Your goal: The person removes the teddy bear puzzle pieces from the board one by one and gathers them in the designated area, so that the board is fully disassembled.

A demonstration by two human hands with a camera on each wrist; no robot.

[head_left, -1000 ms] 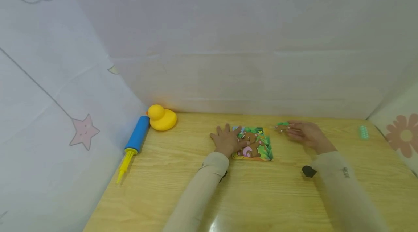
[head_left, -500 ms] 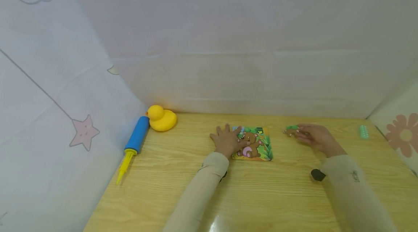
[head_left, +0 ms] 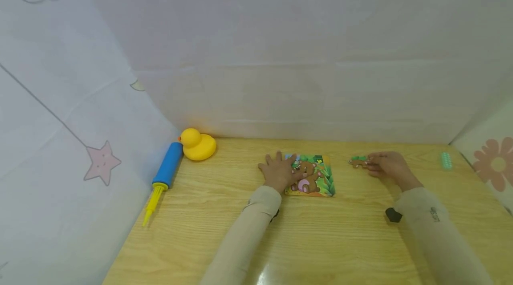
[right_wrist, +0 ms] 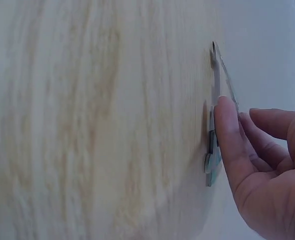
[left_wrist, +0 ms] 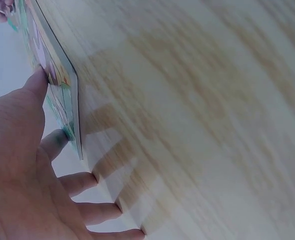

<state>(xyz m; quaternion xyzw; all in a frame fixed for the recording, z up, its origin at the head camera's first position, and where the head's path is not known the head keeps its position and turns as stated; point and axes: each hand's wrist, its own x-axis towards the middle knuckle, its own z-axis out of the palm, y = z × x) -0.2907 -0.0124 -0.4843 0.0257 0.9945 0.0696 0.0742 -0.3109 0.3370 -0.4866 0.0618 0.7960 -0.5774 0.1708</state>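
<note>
On the wooden table lies a flat bear picture puzzle (head_left: pixel 318 180), green and brown with a pink patch. My left hand (head_left: pixel 277 173) rests on its left side with fingers spread. In the left wrist view, the thumb and index finger of that hand (left_wrist: pixel 32 160) touch the puzzle, and the other fingertips touch the table. To the right of the puzzle, my right hand (head_left: pixel 388 167) pinches a small green and brown puzzle piece (head_left: pixel 358 162) close to the tabletop. In the right wrist view the fingers hide part of the piece (right_wrist: pixel 213 167).
A yellow rubber duck (head_left: pixel 198 144) stands at the back left, with a blue and yellow hand pump (head_left: pixel 167 167) beside it. A small mint-green studded object (head_left: pixel 446 160) lies at the far right. Pale printed cloth (head_left: pixel 256 75) closes off the back and sides.
My right hand has moved right with the puzzle piece, away from the bear puzzle, and has nearly stopped over the last half second. The left hand stays in place.
</note>
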